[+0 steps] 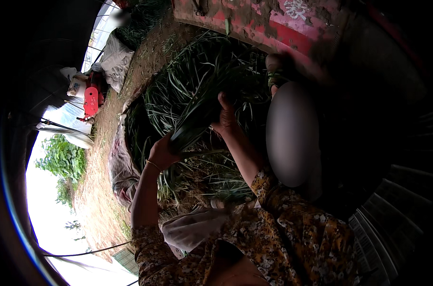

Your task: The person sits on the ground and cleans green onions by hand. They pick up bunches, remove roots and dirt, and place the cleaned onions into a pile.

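My left hand [163, 154] grips a bundle of long, flat green leaves [197, 123], like leeks or garlic chives, at its lower left end. From there the bundle slants up and right into shadow. Close to its right side is my right hand [226, 116], with the thumb raised. The fingers of that hand are hidden in the dark leaves, so its hold cannot be made out. Behind both hands lies a big heap of the same leaves [177, 71]. Below them are loose plants with pale, stringy roots [193, 178].
A crumpled cloth [122, 161] edges the heap on the left. A mud-stained red metal panel [284, 26] stands beyond it. At right sits another person, partly blurred [291, 136]. Farther left are a red machine [91, 102], a pale sack [117, 59] and a green crate [125, 261].
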### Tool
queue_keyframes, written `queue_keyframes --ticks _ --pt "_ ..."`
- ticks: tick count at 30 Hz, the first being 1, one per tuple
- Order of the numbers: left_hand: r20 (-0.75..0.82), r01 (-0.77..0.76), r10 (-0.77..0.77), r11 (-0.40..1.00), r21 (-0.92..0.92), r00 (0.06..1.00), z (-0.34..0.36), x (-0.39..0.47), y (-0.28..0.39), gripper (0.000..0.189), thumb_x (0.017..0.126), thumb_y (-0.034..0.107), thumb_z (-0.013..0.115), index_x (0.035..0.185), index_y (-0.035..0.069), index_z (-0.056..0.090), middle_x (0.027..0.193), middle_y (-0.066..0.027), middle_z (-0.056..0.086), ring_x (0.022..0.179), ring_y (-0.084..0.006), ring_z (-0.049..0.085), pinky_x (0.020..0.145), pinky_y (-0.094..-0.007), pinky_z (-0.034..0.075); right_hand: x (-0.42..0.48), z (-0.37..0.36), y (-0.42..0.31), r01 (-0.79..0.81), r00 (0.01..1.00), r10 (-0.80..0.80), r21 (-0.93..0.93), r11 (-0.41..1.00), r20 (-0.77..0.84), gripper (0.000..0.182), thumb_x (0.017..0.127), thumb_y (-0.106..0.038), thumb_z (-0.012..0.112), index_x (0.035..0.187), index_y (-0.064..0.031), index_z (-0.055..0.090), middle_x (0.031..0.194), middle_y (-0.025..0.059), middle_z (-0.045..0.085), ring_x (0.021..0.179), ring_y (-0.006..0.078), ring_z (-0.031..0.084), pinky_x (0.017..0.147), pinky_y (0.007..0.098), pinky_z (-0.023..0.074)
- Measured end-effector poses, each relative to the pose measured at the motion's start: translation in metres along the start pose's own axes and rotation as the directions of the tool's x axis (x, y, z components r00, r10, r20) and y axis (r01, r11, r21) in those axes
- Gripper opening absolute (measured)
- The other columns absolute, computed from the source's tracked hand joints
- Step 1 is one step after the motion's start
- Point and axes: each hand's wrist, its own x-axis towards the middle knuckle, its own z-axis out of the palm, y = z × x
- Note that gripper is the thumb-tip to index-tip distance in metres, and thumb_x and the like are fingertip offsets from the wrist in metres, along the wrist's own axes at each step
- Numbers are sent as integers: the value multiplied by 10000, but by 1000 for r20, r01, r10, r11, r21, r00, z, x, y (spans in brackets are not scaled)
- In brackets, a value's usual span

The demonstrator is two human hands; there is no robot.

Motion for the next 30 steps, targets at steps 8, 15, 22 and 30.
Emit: queue_keyframes --ticks 8,15,22,30 --pt "-142 167 -124 922 350 982 -7 -115 -64 529 601 223 710 1078 123 505 784 -127 627 800 -353 594 680 -441 465 5 27 -29 136 991 -136 -133 982 15 533 704 -167 719 1151 -5 478 902 143 604 829 232 596 729 376 499" --pt "-276 182 -87 923 339 957 9 -199 -95 443 600 67 674 1023 73 541 832 -119 598 774 -331 578 681 -400 454 -2 15 48 -164 951 293 -966 200 -101 259 851 -119 575 1097 -39 550 646 18 507 536 114 450 535 307 424" --pt "-320 197 -70 902 385 945 42 -235 -83 473 566 60 641 1032 85 567 857 -87 590 815 -282 574 722 -364 450 -33 -49 64 443 868 440 -760 -476 231 278 749 -86 510 1016 -7 510 678 217 584 653 395 571 607 471 453" --pt "-560 452 -300 879 152 772 71 -286 -114 537 540 12 629 1065 97 549 908 -96 582 865 -296 556 764 -362 443 -23 -81 -77 79 888 166 -214 -974 -429 422 790 -241 604 1116 6 500 1014 218 589 928 366 573 750 450 462"
